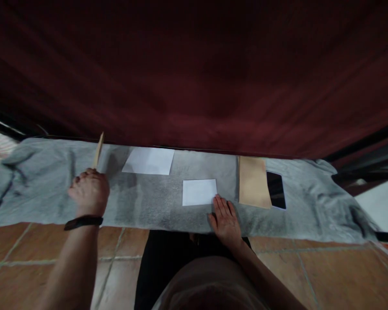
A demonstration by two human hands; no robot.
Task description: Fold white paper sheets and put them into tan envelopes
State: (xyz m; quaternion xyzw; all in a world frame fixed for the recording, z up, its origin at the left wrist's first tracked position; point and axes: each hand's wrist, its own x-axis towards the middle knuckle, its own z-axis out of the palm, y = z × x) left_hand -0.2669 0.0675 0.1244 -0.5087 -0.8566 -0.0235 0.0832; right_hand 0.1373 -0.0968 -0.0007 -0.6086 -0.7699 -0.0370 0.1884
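Resting flat on the grey cloth (155, 211) near its front edge: right hand (225, 221), fingers (220, 206) stretched out and close together, gripping nothing, tips just touching the near right corner of the small white sheet (199, 192). Sheet lying square at the middle of the cloth, long axis left to right, directly ahead and slightly left of those fingertips; clearly nearer the right hand. Well apart toward the left end: left hand (89, 193), wearing a black wristband (83, 221), curled shut around the lower end of a thin tan slip (98, 150) held upright, seen edge-on, card or envelope impossible to tell. Lying along the back edge: a larger white sheet (148, 161). Lying right of the small sheet: a brown envelope (254, 181), then a dark phone (276, 190). Beneath the cloth, tiled floor (326, 275); hanging behind, a dark red curtain (194, 73).
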